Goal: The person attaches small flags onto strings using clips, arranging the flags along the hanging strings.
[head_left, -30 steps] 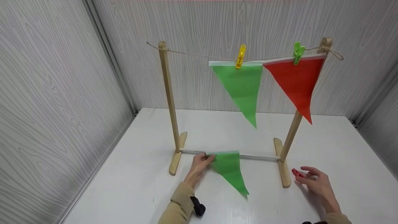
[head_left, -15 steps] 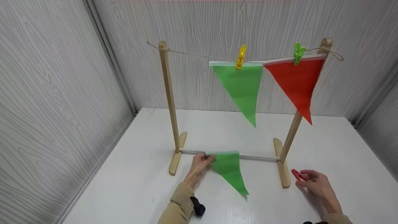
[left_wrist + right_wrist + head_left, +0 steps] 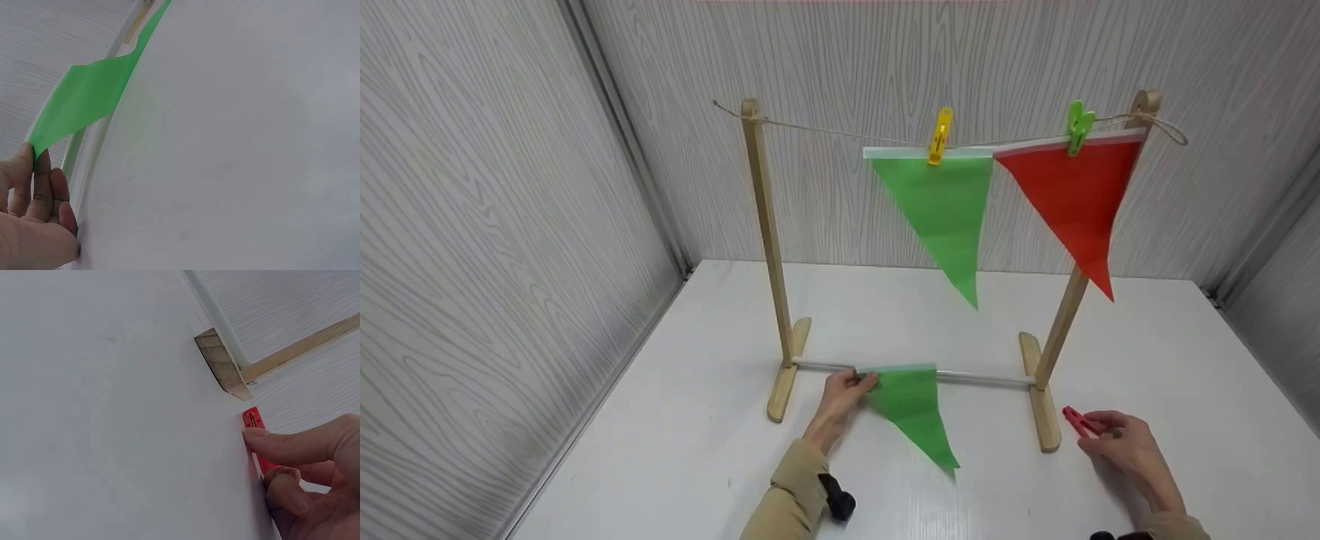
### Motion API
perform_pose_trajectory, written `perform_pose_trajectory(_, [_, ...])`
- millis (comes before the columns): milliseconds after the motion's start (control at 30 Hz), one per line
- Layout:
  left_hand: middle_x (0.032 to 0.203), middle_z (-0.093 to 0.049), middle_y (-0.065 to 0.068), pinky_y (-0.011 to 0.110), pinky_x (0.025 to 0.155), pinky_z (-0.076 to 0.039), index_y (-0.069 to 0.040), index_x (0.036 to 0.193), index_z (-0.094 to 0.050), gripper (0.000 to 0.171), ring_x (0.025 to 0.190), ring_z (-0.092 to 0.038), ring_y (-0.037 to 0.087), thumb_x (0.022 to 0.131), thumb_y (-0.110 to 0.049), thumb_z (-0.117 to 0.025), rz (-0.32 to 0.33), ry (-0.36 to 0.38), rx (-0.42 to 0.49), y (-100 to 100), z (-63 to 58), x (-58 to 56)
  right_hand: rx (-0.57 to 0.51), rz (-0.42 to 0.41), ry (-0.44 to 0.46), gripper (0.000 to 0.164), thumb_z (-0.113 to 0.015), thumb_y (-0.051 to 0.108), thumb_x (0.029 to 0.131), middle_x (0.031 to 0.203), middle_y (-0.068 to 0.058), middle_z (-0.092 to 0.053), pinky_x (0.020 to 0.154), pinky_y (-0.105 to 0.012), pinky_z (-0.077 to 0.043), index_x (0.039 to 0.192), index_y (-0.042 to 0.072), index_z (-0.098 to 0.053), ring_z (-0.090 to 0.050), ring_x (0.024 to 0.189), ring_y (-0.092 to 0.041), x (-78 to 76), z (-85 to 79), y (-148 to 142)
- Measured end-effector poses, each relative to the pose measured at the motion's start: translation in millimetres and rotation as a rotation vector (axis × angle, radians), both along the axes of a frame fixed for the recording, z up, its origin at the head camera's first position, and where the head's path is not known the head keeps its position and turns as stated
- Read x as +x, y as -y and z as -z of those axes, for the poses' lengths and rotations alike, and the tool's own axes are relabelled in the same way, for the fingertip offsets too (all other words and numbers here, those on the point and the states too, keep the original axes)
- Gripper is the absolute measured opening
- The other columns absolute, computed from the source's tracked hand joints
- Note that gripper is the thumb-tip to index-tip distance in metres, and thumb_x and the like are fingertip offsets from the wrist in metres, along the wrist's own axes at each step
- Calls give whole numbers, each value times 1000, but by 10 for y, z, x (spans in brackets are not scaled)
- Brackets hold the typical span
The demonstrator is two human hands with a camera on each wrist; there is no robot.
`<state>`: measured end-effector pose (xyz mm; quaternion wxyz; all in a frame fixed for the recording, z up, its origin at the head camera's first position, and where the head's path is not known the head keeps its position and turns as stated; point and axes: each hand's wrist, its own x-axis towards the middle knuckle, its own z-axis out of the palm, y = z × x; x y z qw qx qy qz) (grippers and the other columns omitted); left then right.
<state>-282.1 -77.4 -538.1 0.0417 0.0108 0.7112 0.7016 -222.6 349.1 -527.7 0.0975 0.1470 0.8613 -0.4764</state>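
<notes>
My left hand [image 3: 840, 397] pinches the upper left corner of a green pennant [image 3: 913, 409] between thumb and fingers. Its white top edge lies near the stand's bottom rod, and its tip points toward me. In the left wrist view the green pennant [image 3: 84, 98] stretches away from the fingertips. At the right, beside the stand's foot, my right hand [image 3: 1125, 442] holds a red clothespin [image 3: 1078, 421] by its handle end. The right wrist view shows thumb and fingers on the red clothespin [image 3: 253, 417], low over the white table.
A wooden stand with a left post [image 3: 766, 232] and right post [image 3: 1061, 330] carries a string [image 3: 832, 133]. From it hang a green pennant [image 3: 941, 202] under a yellow clothespin [image 3: 940, 136] and a red pennant [image 3: 1084, 187] under a green clothespin [image 3: 1080, 129]. Walls enclose the white table [image 3: 675, 420].
My right fingers have shifted on the red clothespin, drawing back slightly and closing on its handle end, and the clothespin has turned a little. The left hand and its pennant have stayed put.
</notes>
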Motion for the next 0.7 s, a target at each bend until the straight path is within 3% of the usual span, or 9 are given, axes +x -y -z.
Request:
perform_pose_trajectory(333, [80, -57, -6, 25, 73, -40, 4, 96, -64, 22, 77, -47, 9, 99, -18, -66, 15, -7, -1, 14, -19, 24, -21, -13, 27, 58, -70, 8, 90, 108, -17, -65, 69, -24, -46, 138, -15, -46, -53, 93, -22, 2, -16, 14])
perform_pose_trajectory(567, [81, -58, -5, 25, 73, -42, 3, 95, -64, 21, 78, -48, 9, 99, -18, -66, 8, 7, -1, 7, -30, 32, 9, -42, -9, 52, -63, 11, 97, 127, -34, -55, 72, -20, -45, 139, -16, -45, -53, 103, -28, -1, -15, 47])
perform_pose_trajectory(700, [87, -64, -3, 25, 77, -45, 5, 101, -66, 24, 81, -52, 7, 98, -18, -66, 4, 5, -1, 2, -27, 28, 29, -56, -26, 54, -59, 19, 102, 131, -36, -52, 70, -22, -45, 140, -15, -43, -52, 101, -27, -4, -38, 73])
